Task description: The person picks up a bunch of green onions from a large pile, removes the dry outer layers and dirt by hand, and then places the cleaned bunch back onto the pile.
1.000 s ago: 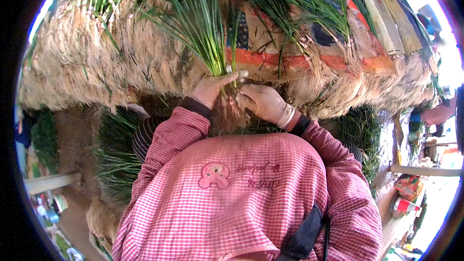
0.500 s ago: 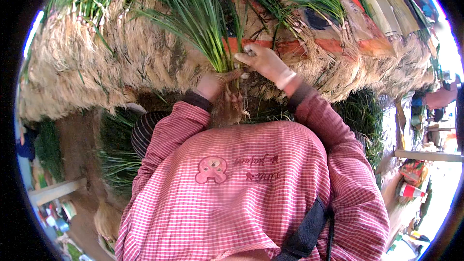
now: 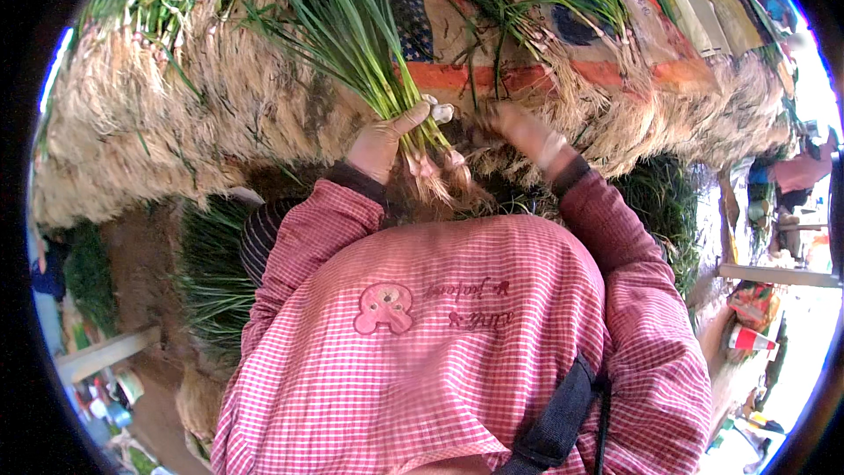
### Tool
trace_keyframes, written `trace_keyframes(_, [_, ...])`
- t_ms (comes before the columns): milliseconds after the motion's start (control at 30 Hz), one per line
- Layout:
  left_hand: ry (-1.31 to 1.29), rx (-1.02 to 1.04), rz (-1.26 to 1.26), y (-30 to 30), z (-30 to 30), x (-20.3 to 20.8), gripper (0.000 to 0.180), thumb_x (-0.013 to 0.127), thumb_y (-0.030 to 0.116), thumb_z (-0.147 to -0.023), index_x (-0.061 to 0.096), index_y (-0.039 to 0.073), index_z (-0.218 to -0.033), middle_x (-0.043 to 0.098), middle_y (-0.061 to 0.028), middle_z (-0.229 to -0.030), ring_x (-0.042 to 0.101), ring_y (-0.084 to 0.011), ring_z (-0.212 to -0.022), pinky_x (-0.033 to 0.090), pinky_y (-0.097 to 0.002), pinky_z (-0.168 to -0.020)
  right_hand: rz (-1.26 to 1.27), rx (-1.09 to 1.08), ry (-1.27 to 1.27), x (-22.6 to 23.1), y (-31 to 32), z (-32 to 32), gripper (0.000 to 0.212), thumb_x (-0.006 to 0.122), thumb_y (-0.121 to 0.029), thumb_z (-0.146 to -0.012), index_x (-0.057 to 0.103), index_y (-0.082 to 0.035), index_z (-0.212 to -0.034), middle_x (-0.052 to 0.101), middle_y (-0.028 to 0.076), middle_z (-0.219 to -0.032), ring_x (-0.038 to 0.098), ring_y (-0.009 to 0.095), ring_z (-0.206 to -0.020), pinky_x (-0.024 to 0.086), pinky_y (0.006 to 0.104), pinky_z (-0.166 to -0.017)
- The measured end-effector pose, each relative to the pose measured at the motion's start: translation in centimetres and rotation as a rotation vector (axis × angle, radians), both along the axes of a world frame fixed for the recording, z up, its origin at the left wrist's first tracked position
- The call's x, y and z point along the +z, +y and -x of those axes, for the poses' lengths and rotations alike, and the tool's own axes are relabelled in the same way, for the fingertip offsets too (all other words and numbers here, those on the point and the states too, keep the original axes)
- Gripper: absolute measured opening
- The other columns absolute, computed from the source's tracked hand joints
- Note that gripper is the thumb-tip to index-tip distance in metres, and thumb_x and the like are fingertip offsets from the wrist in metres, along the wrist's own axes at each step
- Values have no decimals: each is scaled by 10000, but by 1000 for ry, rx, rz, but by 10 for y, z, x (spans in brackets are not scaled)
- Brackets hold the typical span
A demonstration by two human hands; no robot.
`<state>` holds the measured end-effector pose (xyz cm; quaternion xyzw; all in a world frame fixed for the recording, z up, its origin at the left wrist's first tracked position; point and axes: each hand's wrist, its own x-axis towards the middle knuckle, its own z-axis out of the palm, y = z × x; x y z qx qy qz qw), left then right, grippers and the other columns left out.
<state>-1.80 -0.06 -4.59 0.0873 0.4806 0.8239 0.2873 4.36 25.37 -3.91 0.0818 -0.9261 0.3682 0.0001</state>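
right hand (image 3: pixel 525 133) now farther from green stalks (image 3: pixel 376 66) in left hand (image 3: pixel 378 145)

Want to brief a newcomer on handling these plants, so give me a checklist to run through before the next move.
1. Left hand closed on the bunch of green plants: ok, it grips the stems above the bulbs.
2. Bulbs in sight: ok, several show below the left hand.
3. Right hand supporting the bunch: not ok, it is apart, to the right.
4. Right hand empty: cannot tell, its fingers are blurred.
5. Held bulbs apart from those of the plants on the printed sheet: ok, the latter lie farther right.
6. Dark strap clear of both hands: ok, it lies low across the checked garment.
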Motion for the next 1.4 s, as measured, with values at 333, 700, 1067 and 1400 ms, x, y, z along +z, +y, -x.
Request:
trace_keyframes(333, [82, -52, 140, 18, -9, 30, 228, 715, 199, -901, 685, 23, -1043, 723, -44, -894, 668, -160, -682, 540, -294, -591, 386, 31, -335, 36, -64, -22, 336, 580, -297, -989, 603, -15, -1170, 701, 68, -892, 645, 133, -754, 514, 294, -721])
trace_keyframes(700, [-48, -7, 90, 2, 3, 43, 333, 709, 211, -897, 551, 13, -1114, 692, -118, -882, 679, -266, -591, 508, -324, -405, 702, 133, -591, 93, -7, -88, 286, 539, -249, -999, 577, -18, -836, 473, -4, -645, 486, 117, -562, 400, 269, -530])
trace_keyframes(1067, [-81, -33, -147, -22, 11, 52, 497, 602, 152, -951, 413, 50, -1399, 649, -186, -1099, 702, -276, -792, 599, -348, -516, -491, -190, 67, 90, 80, 3, 533, 598, -313, -887, 532, -40, -1340, 662, 207, -1108, 635, 331, -1032, 515, 422, -853])
trace_keyframes(1400, [6, -297, -253, -25, 12, 69, 635, 567, 366, -965, 402, -79, -1387, 609, -136, -934, 624, -172, -631, 559, -301, -532, -713, -383, 266, 3, 194, 118, 335, 575, -198, -886, 600, -56, -1188, 683, 175, -1029, 663, 331, -913, 547, 421, -770])
